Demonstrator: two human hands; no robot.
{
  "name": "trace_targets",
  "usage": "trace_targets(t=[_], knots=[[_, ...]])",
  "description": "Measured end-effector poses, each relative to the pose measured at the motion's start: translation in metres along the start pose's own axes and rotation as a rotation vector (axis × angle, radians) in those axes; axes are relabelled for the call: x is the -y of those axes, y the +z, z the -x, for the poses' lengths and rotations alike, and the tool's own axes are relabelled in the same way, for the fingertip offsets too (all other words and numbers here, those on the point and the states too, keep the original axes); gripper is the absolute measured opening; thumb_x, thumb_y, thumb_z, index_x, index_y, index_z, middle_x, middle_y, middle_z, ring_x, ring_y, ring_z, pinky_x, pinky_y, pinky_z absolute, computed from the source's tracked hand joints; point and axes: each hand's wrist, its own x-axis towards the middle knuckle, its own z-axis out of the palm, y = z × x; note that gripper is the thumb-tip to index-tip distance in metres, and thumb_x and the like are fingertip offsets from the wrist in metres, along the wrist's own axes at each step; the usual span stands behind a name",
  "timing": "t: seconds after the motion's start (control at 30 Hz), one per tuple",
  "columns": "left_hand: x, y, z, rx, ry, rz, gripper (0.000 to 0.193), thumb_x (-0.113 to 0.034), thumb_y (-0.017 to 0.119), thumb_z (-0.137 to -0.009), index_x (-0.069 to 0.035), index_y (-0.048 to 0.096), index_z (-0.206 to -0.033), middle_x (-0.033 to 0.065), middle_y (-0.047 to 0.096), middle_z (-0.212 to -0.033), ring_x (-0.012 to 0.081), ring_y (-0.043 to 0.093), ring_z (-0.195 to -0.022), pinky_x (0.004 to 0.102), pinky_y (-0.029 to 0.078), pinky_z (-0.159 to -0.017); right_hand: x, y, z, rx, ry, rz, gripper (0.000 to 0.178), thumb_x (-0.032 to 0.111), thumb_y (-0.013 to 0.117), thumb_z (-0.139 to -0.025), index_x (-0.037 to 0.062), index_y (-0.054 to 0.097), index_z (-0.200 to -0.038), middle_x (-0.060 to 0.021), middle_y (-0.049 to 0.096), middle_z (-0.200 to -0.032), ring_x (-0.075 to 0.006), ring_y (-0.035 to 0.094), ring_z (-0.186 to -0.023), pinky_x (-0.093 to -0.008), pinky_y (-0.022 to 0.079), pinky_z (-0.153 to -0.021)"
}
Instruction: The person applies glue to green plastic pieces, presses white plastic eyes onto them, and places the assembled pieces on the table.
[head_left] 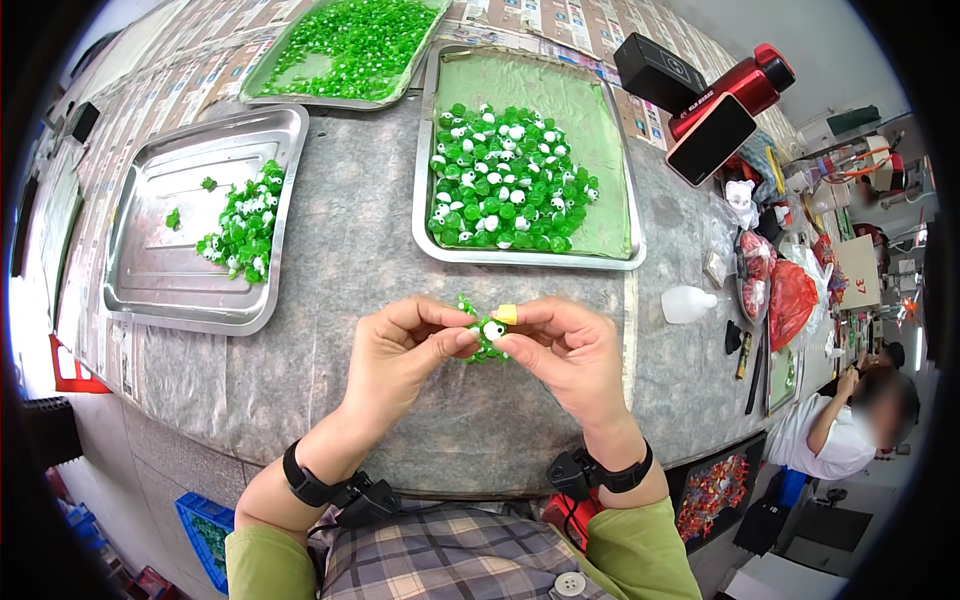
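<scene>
Left hand (397, 345) and right hand (570, 350) both pinch a tiny green toy (485, 352); looks mid-assembly, next move probably needs steady pressure.

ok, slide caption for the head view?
Left hand and right hand hold a small green-and-white piece over a grey table, three trays beyond.

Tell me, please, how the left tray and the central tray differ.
The left tray is bare metal inside; the central tray has a green lining. The left tray holds a small heap; the central tray, a much larger heap. Both are metal-rimmed, and both heaps mix green and white.
</scene>
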Motion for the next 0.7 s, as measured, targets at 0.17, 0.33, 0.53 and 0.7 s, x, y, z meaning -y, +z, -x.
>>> trace_targets(t=[0.17,0.33,0.53,0.7], knots=[[-0.0006,0.0003,0.0005,0.013,0.180,-0.230,0.009,0.000,0.060,-0.074,0.002,0.059,-0.083,0.0062,0.059,-0.078,0.0104,0.056,-0.072,0.0216,0.047,-0.064,0.0017,0.0008,0.0005,0.023,0.093,0.041,0.018,0.002,0.059,-0.077,-0.0015,0.057,-0.094,-0.0064,0.061,-0.087,-0.0088,0.058,-0.078,-0.0195,0.046,-0.069],[-0.0068,-0.0006,0.0018,0.050,0.206,-0.390,0.008,0.001,0.063,-0.071,0.000,0.061,-0.079,0.0066,0.059,-0.078,0.0109,0.056,-0.070,0.0221,0.046,-0.062,0.0049,-0.0040,0.0012,0.077,0.190,-0.091,0.023,0.001,0.058,-0.077,-0.0009,0.057,-0.100,-0.0055,0.061,-0.089,-0.0077,0.057,-0.080,-0.0186,0.045,-0.069],[-0.0059,-0.0009,0.0003,0.091,0.193,-0.421,0.009,0.000,0.064,-0.070,0.000,0.061,-0.078,0.0071,0.059,-0.077,0.0123,0.057,-0.067,0.0230,0.047,-0.060,0.0023,-0.0076,0.0007,0.118,0.154,-0.004,0.023,0.003,0.057,-0.078,-0.0009,0.058,-0.101,-0.0059,0.061,-0.092,-0.0080,0.056,-0.081,-0.0193,0.045,-0.070],[-0.0084,0.0031,-0.0005,0.076,0.462,-0.736,0.012,0.000,0.066,-0.066,-0.001,0.058,-0.075,0.0088,0.059,-0.072,0.0180,0.058,-0.064,0.0258,0.046,-0.055,-0.0022,-0.0072,0.0000,0.096,0.192,-0.038,0.023,0.004,0.057,-0.079,-0.0013,0.057,-0.102,-0.0056,0.061,-0.091,-0.0072,0.055,-0.080,-0.0189,0.045,-0.071]])
